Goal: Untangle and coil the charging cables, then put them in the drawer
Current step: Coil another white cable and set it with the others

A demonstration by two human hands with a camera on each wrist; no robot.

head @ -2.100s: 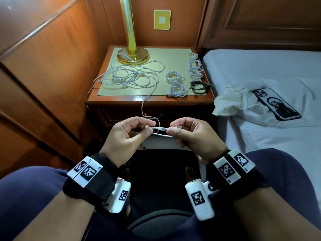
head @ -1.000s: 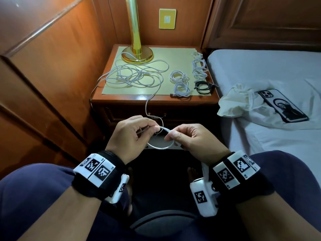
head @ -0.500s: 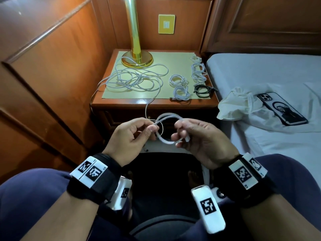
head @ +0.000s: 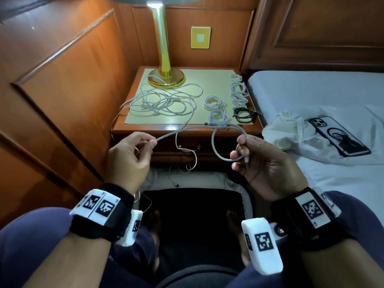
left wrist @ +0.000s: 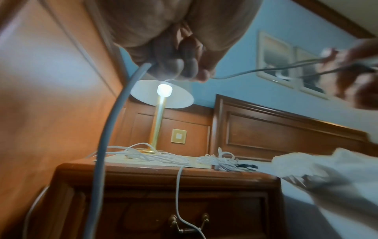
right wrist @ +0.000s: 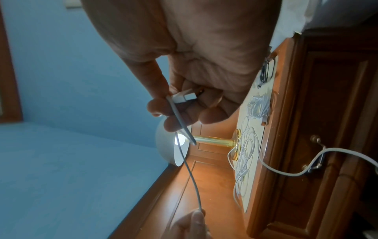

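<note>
Both hands hold one white charging cable before the nightstand's front edge: left hand pinching the strand, right hand gripping its loop.

head downward, wrists close (sharing nightstand)

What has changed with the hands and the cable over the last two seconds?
The hands moved apart: the left hand slid out along the white cable, while the right hand formed a loop and holds it with the plug end. The tangled pile and coiled cables on the nightstand stayed put.
</note>
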